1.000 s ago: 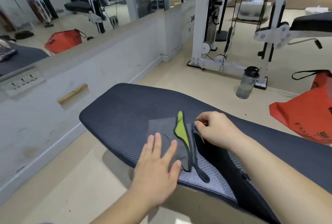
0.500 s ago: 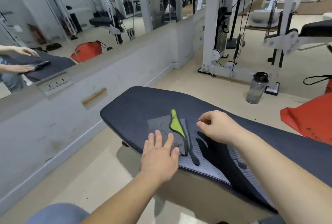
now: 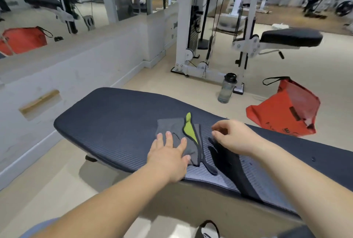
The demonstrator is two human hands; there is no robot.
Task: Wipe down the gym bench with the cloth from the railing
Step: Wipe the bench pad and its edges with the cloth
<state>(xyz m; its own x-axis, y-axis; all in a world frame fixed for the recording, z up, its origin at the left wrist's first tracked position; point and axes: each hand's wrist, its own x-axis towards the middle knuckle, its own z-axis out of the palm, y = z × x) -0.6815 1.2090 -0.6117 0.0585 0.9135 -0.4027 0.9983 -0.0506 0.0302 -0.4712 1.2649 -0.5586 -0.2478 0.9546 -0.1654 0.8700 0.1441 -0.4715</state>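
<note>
One dark padded desk [image 3: 114,123] stands by the mirrored wall, and on it lies one grey cloth [image 3: 172,130] with a lime-green patch, near the front edge. The left hand [image 3: 169,153] is spread flat and wide, its fingers [image 3: 168,136] pressing on the cloth's near side, gripping nothing. The right hand [image 3: 232,137] hovers just beside the cloth, loosely curled and empty, apart from the fabric. On the floor behind stand one clear water bottle [image 3: 227,90] and one red bag [image 3: 282,109], well apart from the desk.
</note>
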